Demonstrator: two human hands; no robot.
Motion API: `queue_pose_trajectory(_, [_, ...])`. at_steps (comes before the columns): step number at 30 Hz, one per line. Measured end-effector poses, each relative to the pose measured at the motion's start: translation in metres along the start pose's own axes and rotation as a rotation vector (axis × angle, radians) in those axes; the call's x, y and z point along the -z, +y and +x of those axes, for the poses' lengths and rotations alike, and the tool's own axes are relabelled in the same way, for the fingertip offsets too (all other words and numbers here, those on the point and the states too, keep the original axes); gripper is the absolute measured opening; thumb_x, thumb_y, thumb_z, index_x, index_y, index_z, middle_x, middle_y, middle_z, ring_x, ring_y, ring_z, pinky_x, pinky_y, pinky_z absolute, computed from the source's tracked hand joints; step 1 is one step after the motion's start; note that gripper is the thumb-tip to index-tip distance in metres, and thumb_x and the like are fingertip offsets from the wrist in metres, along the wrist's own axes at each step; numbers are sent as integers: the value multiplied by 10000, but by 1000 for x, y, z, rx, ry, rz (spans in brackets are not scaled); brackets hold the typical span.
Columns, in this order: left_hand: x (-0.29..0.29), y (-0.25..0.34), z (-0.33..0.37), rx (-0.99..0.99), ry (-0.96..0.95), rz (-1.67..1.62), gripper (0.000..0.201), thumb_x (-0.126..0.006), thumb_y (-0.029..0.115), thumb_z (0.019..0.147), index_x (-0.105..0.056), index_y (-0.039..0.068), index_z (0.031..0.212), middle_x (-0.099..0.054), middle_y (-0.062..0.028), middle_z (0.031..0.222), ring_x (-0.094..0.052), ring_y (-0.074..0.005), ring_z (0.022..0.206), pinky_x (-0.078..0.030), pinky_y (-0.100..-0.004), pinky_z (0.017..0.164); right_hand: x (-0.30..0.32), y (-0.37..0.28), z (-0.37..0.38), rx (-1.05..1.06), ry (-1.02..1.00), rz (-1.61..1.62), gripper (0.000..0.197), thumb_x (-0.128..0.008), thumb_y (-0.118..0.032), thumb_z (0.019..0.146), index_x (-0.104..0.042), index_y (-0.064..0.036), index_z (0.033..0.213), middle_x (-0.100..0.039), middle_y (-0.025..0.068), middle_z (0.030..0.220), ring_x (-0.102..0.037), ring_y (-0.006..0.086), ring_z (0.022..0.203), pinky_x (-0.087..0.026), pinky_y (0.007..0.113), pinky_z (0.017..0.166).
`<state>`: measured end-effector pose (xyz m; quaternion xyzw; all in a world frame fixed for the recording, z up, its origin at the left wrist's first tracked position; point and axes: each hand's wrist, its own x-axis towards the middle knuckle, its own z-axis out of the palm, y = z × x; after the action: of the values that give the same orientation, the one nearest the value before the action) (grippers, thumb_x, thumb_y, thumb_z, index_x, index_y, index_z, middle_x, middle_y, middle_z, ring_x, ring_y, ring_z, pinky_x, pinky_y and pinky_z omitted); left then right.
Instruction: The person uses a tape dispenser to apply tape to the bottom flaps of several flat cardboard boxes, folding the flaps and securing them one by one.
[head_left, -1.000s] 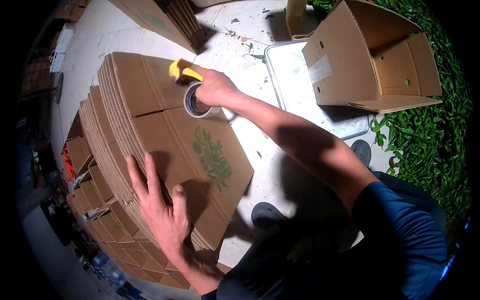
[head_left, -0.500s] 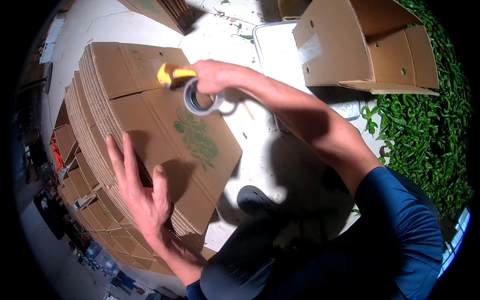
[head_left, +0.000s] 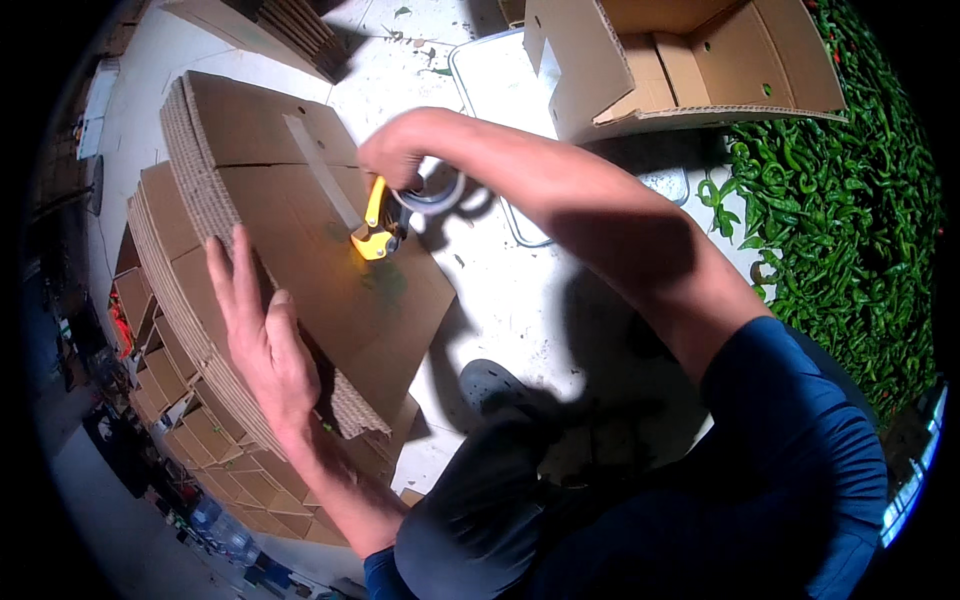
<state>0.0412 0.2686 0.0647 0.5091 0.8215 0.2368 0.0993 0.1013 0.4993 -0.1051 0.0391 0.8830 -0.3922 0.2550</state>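
Observation:
A flattened cardboard carton (head_left: 300, 300) tops a tilted stack at the left, with a strip of clear tape (head_left: 322, 170) lying across its upper part. My right hand (head_left: 393, 148) is closed around a yellow tape dispenser (head_left: 375, 242), whose tape roll (head_left: 440, 200) shows below the wrist. The dispenser's head is over the carton, close to the strip's lower end; I cannot tell whether it touches the cardboard. Along the stack's left edge lies my left hand (head_left: 268, 350), fingers stretched out, holding nothing.
An open cardboard box (head_left: 590, 80) stands at the upper right, beside a pale tray (head_left: 490, 75). A large heap of green peppers (head_left: 840, 220) covers the right side. More folded cartons (head_left: 265, 30) stand at the top left, and other boxes (head_left: 200, 430) are piled at the lower left.
My right hand has turned the dispenser, and its yellow head has moved down and right across the carton. A tape strip now lies on the cardboard. My left hand stays at the stack's edge.

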Motion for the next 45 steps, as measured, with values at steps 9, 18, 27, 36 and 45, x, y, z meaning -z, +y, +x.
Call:
queue_pose_trajectory(9, [-2,-1,-2,-22,25,45,547,-417,217,970,-462,151,1511,-269,-234,1617,-343,-390,1462,-339,-469,1168,-67,-61,23,51,-2,-287,181,-641,-114,795,-762,-52,914,-737,151,945,-696,344,866,-556,442,735])
queue_pose_trajectory(18, [-6,13,-1,22,25,114,580,-578,428,969,-471,236,1505,-298,-127,1630,-400,-359,1436,-385,-496,1134,-135,-25,-182,472,387,557,200,-632,-138,888,-739,-79,1047,-710,91,911,-675,226,845,-537,353,734])
queue_pose_trajectory(27, [8,4,0,83,13,122,744,-722,510,835,-481,255,1492,-284,-146,1629,-443,-389,1399,-432,-497,1092,-72,-116,-225,-4,-194,1758,299,-695,-188,909,-638,-36,1159,-674,71,1071,-647,129,992,-535,313,927])
queue_pose_trajectory(36, [13,-13,-7,65,6,-29,516,-520,446,1003,-501,241,1477,-296,-145,1619,-492,-395,1350,-468,-477,1053,-110,-196,-179,331,285,1420,241,-613,11,858,-630,40,1096,-696,72,979,-638,123,867,-521,306,766])
queue_pose_trajectory(45, [19,-31,-10,57,75,-32,510,-467,179,977,-484,197,1486,-311,-128,1619,-447,-350,1399,-408,-421,1110,-125,-228,-226,18,929,883,523,-611,-66,805,-524,15,1314,-637,265,1117,-645,402,1049,-486,430,943])
